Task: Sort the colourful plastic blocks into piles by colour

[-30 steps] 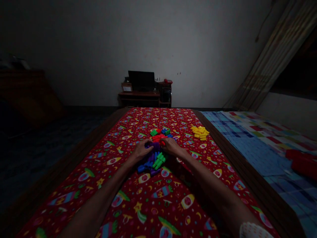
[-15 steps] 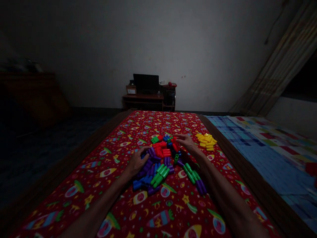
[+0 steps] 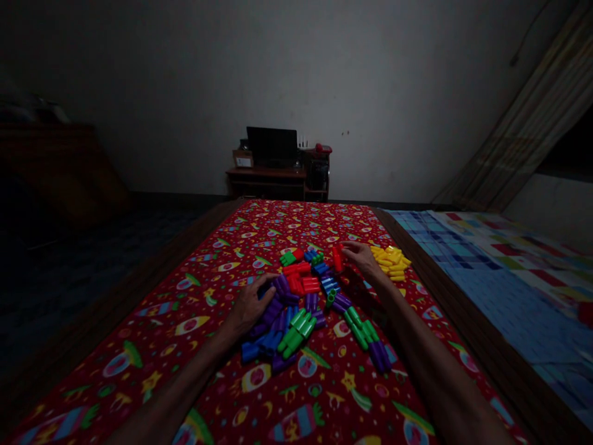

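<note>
A pile of plastic toy blocks made of joined tubes lies on the red patterned cloth. My left hand point(image 3: 250, 303) rests at the pile's left side, its thumb and fingers apart against the purple blocks point(image 3: 273, 309). Some of its fingertips are hidden behind them. At the pile's far right, my right hand point(image 3: 364, 258) pinches a red block point(image 3: 338, 258) by its right side. Close by lie other red blocks point(image 3: 309, 285), blue blocks point(image 3: 330, 284) and a small green ring-shaped piece point(image 3: 330, 299). Joined green blocks point(image 3: 298, 334) lie on the near side.
Yellow blocks point(image 3: 391, 262) form a separate heap beyond my right wrist. A joined green and purple strip point(image 3: 367, 337) lies beside my right forearm. The red cloth point(image 3: 296, 222) has a dark brown border. Behind it stands a desk point(image 3: 266, 175) with a monitor point(image 3: 272, 147).
My right hand has drawn the red block right, away from the blue blocks, uncovering them. My left hand stays against the purple blocks. The view has shifted slightly.
</note>
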Demonstrator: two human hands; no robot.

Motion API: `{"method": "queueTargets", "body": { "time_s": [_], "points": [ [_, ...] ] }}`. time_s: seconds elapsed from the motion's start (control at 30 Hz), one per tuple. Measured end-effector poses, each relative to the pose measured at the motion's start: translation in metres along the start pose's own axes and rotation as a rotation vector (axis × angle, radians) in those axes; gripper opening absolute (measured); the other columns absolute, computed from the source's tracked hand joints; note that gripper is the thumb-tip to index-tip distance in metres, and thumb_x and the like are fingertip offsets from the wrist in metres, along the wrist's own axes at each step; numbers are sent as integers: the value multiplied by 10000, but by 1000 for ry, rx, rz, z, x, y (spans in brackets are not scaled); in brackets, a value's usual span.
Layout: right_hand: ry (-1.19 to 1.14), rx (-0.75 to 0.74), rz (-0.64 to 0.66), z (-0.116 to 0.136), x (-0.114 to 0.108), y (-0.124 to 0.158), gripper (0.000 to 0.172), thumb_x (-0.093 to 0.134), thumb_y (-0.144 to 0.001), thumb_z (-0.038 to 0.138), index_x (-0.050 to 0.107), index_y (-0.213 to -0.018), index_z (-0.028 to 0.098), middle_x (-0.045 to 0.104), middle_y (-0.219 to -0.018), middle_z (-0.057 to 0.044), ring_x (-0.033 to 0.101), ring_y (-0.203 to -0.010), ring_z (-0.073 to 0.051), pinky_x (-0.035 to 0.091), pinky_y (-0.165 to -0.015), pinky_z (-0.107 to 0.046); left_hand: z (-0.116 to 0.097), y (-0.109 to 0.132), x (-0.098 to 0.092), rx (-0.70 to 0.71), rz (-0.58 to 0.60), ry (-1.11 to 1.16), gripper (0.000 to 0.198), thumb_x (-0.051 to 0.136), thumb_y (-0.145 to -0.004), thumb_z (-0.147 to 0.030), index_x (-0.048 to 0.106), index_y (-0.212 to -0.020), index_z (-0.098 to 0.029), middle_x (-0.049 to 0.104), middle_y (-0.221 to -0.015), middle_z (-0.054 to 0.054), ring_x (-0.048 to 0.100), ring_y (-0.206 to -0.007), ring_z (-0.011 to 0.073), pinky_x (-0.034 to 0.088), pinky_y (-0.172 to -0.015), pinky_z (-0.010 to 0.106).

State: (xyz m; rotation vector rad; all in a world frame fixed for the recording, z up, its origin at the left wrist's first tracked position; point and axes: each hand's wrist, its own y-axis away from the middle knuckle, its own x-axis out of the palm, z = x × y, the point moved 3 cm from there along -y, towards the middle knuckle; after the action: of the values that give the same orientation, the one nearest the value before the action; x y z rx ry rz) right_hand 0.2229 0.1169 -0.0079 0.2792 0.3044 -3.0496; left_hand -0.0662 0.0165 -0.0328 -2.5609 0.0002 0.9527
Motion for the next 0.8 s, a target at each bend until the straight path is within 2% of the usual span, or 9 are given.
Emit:
{"method": "queueTargets", "body": {
  "time_s": [0.1,0.2,0.3,0.37,0.47,0.6,0.7,0.8],
  "points": [
    [-145,-34,193,25,33,18,405,746,-629,448,697,-929,180,739,-877,-48,675,-779,-186,541,-713,-312,-7,0,1,89,-37,4,380,395,-918,-413,684,-1016,-186,711,-1084,88,641,-1049,243,503,-947,385],
    [-222,-98,317,47,67,39,360,764,-640,430,697,-903,194,736,-877,-28,674,-811,-178,537,-741,-304,-20,3,6,169,-75,-67,340,483,-900,-445,693,-1004,-198,677,-1155,103,588,-1123,263,463,-992,445],
    [-229,-151,365,55,87,54,324,775,-643,413,702,-866,189,730,-861,-24,673,-821,-182,531,-770,-313,-34,7,13,224,-45,-171,245,573,-866,-404,690,-972,-216,689,-1108,81,592,-1072,260,454,-980,463],
    [-201,-172,338,53,89,55,304,779,-638,395,708,-850,189,726,-860,-24,669,-824,-186,527,-788,-324,-37,8,17,216,-60,-204,199,547,-874,-346,679,-937,-211,701,-1022,70,609,-995,241,471,-947,437],
    [-189,-183,217,45,78,45,284,765,-638,369,710,-853,192,726,-878,-31,664,-837,-189,523,-804,-332,-34,8,18,177,-121,-196,181,506,-858,-299,651,-884,-195,694,-942,79,620,-919,231,509,-876,397],
    [-145,-226,65,33,48,21,270,710,-654,362,695,-860,189,724,-860,-40,667,-808,-192,529,-780,-339,-27,6,18,177,-153,-176,172,511,-832,-322,627,-822,-196,691,-899,79,628,-881,231,522,-846,381],
    [62,-298,-96,22,23,9,250,636,-710,347,691,-891,183,724,-893,-59,661,-820,-203,521,-783,-358,-26,7,18,164,-156,-160,206,494,-839,-354,610,-772,-198,688,-846,72,633,-830,226,525,-819,372],
    [371,-348,-275,4,0,7,253,531,-788,307,686,-937,174,716,-934,-85,642,-838,-213,499,-789,-367,-26,7,19,140,-125,-151,247,470,-856,-381,593,-742,-200,678,-801,61,631,-782,214,529,-774,351]
  ]
}}
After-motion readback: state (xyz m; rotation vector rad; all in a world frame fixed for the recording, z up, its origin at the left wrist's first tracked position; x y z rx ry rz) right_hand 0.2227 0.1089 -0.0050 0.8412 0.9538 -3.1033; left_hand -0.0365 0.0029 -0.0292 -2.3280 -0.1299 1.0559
